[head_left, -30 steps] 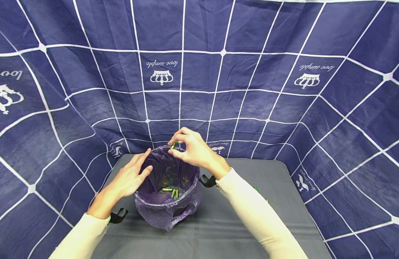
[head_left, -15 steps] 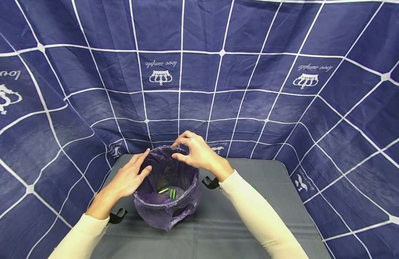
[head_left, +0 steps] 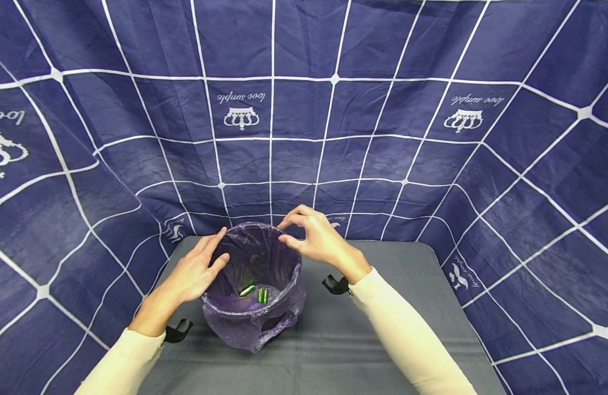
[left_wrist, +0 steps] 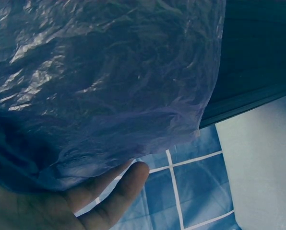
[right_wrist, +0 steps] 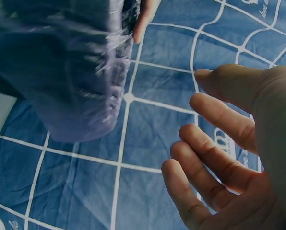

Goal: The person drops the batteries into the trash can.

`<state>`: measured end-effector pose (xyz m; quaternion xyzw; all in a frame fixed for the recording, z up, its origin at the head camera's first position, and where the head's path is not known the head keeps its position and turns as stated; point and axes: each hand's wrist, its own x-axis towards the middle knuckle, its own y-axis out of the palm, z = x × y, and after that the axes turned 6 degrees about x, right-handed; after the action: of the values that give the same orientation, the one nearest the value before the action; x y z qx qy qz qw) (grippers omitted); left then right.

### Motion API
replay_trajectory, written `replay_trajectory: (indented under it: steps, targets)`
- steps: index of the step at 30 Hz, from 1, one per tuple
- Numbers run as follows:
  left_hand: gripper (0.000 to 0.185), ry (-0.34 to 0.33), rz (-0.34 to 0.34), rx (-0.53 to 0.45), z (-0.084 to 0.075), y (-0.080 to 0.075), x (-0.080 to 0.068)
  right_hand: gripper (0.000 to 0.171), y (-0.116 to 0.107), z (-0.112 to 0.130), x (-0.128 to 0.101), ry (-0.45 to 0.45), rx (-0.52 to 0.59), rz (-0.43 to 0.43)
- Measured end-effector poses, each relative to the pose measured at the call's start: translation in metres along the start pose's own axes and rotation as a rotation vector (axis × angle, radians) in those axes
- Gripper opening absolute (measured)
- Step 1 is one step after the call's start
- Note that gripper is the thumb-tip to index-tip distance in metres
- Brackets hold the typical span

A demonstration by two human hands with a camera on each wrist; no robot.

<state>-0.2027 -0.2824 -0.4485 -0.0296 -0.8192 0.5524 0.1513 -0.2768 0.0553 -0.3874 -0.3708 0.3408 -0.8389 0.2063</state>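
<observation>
A small bin lined with a purple plastic bag [head_left: 279, 307] stands on the grey table [head_left: 333, 356]. Several green batteries [head_left: 257, 292] lie at its bottom. My left hand [head_left: 197, 269] rests with straight fingers against the bin's left rim; the left wrist view shows its fingers [left_wrist: 109, 196] under the purple bag [left_wrist: 100, 81]. My right hand [head_left: 316, 238] hovers just right of the far rim, fingers relaxed and empty. In the right wrist view its loosely bent fingers [right_wrist: 215, 143] hold nothing, with the bag [right_wrist: 71, 67] off to the left.
A dark blue cloth with white grid lines [head_left: 333, 109] walls in the table at the back and both sides. Black wrist-camera straps [head_left: 178, 332] sit at both wrists. Bare grey tabletop lies right of and in front of the bin.
My right hand let go of a green battery over the bin and has drawn back to the right, empty. More batteries now lie in the bin. The left hand has stayed put.
</observation>
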Motion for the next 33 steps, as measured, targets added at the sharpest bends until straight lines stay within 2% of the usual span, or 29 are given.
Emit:
replay_trajectory:
  steps: [17, 33]
  targets:
    - [0.072, -0.001, -0.005, 0.004, 0.000, -0.001, -0.002, 0.019, -0.014, -0.023, -0.035, 0.020, -0.004, -0.051]
    - [0.070, 0.009, -0.016, -0.002, -0.001, 0.000, -0.002, 0.025, -0.032, -0.064, -0.082, 0.097, 0.013, -0.068]
